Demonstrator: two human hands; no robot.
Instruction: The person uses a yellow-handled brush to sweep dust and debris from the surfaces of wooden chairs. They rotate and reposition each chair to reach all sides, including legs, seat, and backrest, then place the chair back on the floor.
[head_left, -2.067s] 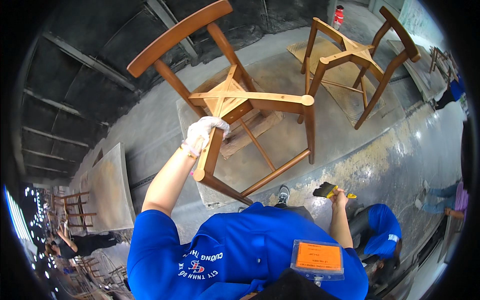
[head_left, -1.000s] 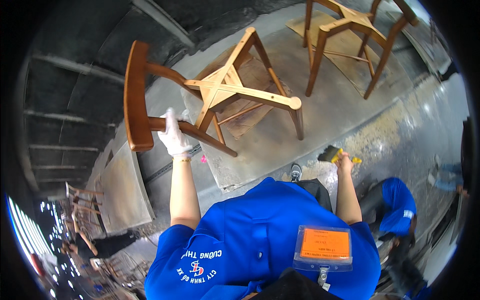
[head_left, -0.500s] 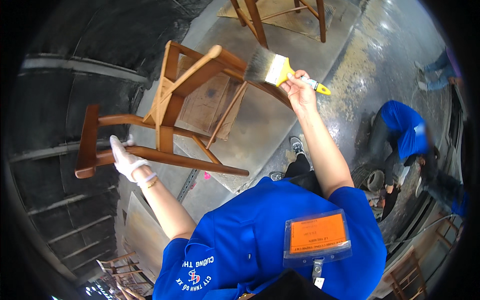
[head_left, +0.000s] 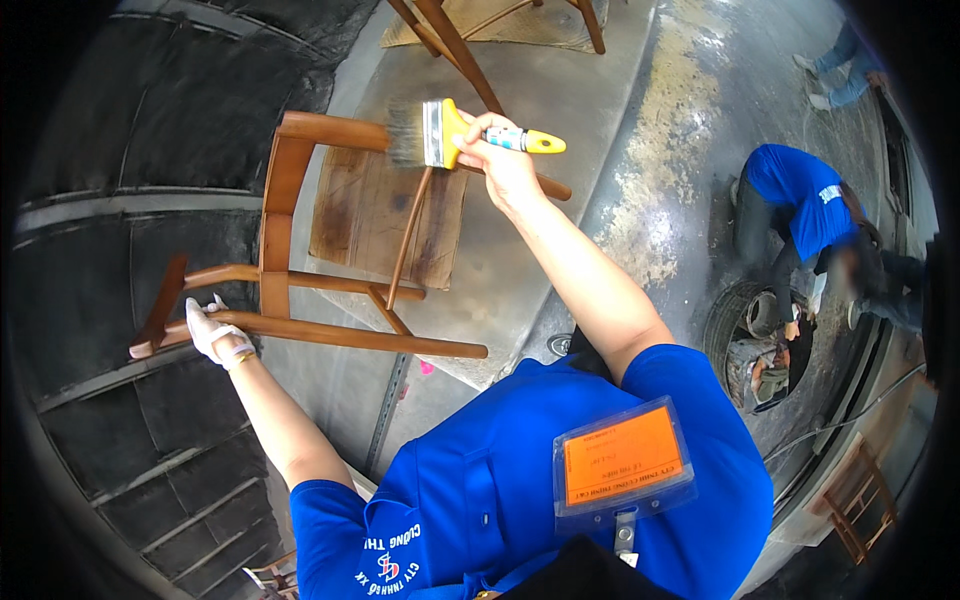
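A brown wooden chair (head_left: 300, 250) is tipped on its side in front of me. My left hand (head_left: 212, 330), in a white glove, grips one of its long lower rails near the backrest end. My right hand (head_left: 497, 160), bare, holds a wide paintbrush (head_left: 440, 135) with a yellow handle. The brush bristles rest against an upper rail of the chair frame. A stained sheet of cardboard (head_left: 385, 215) lies on the concrete slab behind the chair.
Legs of another wooden chair (head_left: 470, 30) stand at the top. At the right a person in a blue shirt (head_left: 800, 200) crouches by a round container (head_left: 765, 335). Someone's legs (head_left: 835, 70) show at the upper right. A small wooden frame (head_left: 855, 495) lies low right.
The chair has been turned from upright onto its side, my left hand staying on it. My right hand has risen from beside my body and brought the brush onto the frame.
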